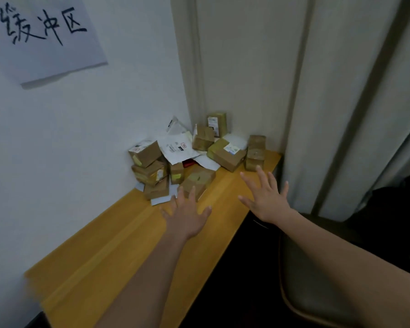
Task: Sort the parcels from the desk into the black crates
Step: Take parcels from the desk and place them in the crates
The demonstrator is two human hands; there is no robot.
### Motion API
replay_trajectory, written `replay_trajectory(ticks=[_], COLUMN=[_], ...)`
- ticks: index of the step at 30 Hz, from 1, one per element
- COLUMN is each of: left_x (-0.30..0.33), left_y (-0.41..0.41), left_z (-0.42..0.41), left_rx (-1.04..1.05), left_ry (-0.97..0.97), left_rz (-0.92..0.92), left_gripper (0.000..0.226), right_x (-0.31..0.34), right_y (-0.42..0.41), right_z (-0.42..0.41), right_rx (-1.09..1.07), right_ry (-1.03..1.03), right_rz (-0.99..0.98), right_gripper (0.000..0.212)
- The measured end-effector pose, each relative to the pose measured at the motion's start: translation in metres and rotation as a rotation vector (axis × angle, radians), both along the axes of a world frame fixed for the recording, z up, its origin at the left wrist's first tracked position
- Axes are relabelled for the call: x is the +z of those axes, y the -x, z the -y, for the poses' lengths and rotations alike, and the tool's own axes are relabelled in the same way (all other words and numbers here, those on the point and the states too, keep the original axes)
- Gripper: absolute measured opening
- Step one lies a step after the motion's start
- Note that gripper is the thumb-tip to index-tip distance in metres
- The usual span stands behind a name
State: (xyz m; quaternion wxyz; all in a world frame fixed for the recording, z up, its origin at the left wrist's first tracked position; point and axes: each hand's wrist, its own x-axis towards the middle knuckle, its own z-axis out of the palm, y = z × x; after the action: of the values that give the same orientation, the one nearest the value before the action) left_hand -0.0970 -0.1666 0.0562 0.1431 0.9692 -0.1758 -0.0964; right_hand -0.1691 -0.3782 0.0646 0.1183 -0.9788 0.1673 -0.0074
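Several brown cardboard parcels are piled with white mailer bags (177,147) at the far corner of a yellow wooden desk (118,245). Both my arms stretch toward the pile. My left hand (186,215) hovers with spread, straight fingers just short of the nearest tilted box (199,181). My right hand (266,197) is also spread flat, its fingertips near a tall taped box (255,152) at the desk's right edge. A wide box with a label (226,153) lies between them. Neither hand holds anything. No black crates are in view.
A white wall runs along the desk's left side with a handwritten paper sign (45,36). Pale curtains (341,102) hang behind and to the right. A dark chair seat (317,275) stands right of the desk edge, with something black (395,209) behind it.
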Motion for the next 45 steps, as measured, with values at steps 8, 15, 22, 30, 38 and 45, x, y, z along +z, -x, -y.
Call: replay_trajectory(ticks=[8,15,22,30,38,45], left_x=[-0.021,-0.046,-0.056,-0.117,-0.165,-0.204], left_y=[-0.069,-0.176,-0.247,-0.286,-0.329,-0.349], left_z=[0.033,0.051,0.06,0.057,0.067,0.109], left_rx=[0.032,0.071,0.073,0.117,0.237,0.246], left_ry=[-0.102,-0.097,-0.105,-0.078,-0.094,-0.139], left_rz=[-0.068,-0.148,-0.154,-0.346,-0.448,-0.496], left_gripper=[0.075,0.069,0.072,0.076,0.086,0.1], right_x=[-0.035,-0.05,-0.041,-0.097,-0.167,-0.222], right_y=[-0.07,-0.164,-0.245,-0.309,-0.401,-0.455], right_z=[0.026,0.044,0.053,0.063,0.082,0.115], right_rx=[0.0,0.013,0.053,0.123,0.3,0.463], right_ry=[-0.094,-0.115,-0.085,-0.197,-0.294,-0.253], right_rz=[-0.061,-0.151,-0.106,-0.31,-0.468,-0.657], right_gripper=[0.067,0.061,0.06,0.063,0.064,0.061])
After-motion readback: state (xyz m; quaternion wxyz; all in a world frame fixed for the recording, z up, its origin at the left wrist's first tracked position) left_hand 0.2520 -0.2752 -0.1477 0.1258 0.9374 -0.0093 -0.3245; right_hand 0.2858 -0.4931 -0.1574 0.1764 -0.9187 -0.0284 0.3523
